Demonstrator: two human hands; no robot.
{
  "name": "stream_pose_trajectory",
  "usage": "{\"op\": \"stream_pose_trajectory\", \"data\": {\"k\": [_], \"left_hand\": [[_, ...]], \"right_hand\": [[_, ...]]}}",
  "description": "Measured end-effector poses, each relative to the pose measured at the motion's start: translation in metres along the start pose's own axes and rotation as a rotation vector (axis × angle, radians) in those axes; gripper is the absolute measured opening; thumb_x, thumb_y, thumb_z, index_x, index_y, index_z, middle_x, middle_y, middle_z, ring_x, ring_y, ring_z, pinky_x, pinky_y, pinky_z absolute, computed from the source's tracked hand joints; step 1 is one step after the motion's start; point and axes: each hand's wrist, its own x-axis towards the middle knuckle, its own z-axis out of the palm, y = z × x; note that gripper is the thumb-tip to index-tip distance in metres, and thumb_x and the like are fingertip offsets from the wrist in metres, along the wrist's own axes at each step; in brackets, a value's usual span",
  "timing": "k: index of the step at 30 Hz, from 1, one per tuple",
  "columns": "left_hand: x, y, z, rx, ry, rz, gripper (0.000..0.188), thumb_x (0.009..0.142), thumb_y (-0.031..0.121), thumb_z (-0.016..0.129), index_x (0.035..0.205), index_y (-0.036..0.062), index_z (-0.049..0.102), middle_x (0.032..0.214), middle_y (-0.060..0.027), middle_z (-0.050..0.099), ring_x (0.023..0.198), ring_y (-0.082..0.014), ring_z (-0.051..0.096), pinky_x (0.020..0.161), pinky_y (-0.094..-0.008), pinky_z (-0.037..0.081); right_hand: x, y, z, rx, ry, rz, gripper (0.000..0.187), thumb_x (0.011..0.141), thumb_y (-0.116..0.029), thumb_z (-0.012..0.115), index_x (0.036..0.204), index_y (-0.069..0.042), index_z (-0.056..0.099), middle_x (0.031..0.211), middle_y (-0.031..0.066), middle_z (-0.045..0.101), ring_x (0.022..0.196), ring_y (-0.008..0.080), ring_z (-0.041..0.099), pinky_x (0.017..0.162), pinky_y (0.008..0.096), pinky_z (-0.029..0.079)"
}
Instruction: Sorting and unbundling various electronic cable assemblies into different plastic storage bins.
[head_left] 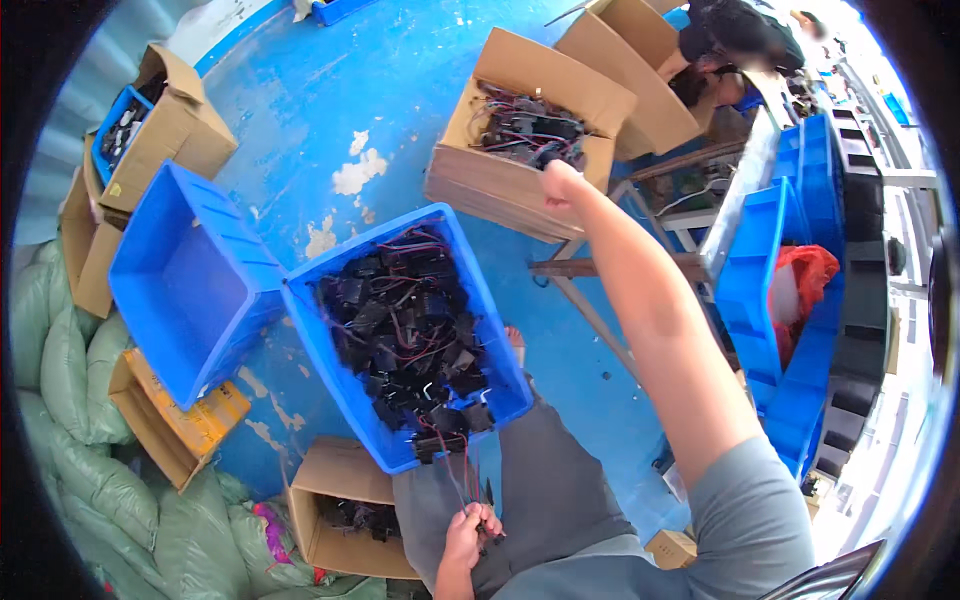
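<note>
My left hand (466, 530) is closed around a bundle of thin red and dark wires (470, 470), low in front of my legs. The wires run up to small black parts at the near edge of a blue plastic bin (385, 466). This bin is heaped with black wired parts (410, 320). My right arm stretches far forward, and my right hand (562, 186) is curled at the near rim of a cardboard box (490, 190). Inside that box lie black parts with grey and red wires (530, 125). What the right fingers grip is too small to make out.
An empty blue bin (190, 280) leans at the left, near cardboard boxes (185, 130) and green sacks (110, 480). An open box (340, 475) sits near my left leg. Blue bins (750, 290) and a metal-framed bench (690, 265) stand right. A person (735, 40) works beyond.
</note>
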Motion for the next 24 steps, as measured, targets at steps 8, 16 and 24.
{"op": "stream_pose_trajectory", "data": {"k": [8, 16, 24], "left_hand": [[0.005, 0.000, -0.010, 0.119, 0.010, 0.045, 0.021, 0.095, 0.017, 0.044, 0.077, 0.0069, 0.048, 0.068, -0.0108, 0.053, 0.063, -0.0229, 0.053, 0.061, -0.0346, 0.048], [-0.005, 0.013, -0.008, 0.302, 0.028, 0.064, 0.021, 0.092, 0.015, 0.043, 0.075, 0.0045, 0.049, 0.068, -0.0139, 0.056, 0.061, -0.0235, 0.054, 0.059, -0.0342, 0.049], [-0.010, 0.023, -0.018, 0.351, 0.043, 0.106, 0.022, 0.091, 0.016, 0.043, 0.073, 0.0039, 0.049, 0.066, -0.0140, 0.056, 0.057, -0.0234, 0.054, 0.058, -0.0331, 0.050]], "right_hand": [[-0.123, -0.035, 0.084, 0.079, -0.083, -0.371, 0.020, 0.080, -0.025, 0.048, 0.085, -0.009, 0.058, 0.077, 0.0184, 0.064, 0.069, 0.0421, 0.060, 0.059, 0.0476, 0.050], [-0.322, 0.069, 0.266, 0.316, -0.068, 0.195, 0.028, 0.080, -0.024, 0.050, 0.086, 0.000, 0.062, 0.081, 0.0193, 0.065, 0.068, 0.0417, 0.057, 0.064, 0.0474, 0.046], [-0.223, 0.061, 0.229, 0.421, 0.013, 0.200, 0.039, 0.080, -0.034, 0.048, 0.085, 0.001, 0.063, 0.084, 0.0207, 0.065, 0.067, 0.0398, 0.057, 0.060, 0.0469, 0.046]]}}
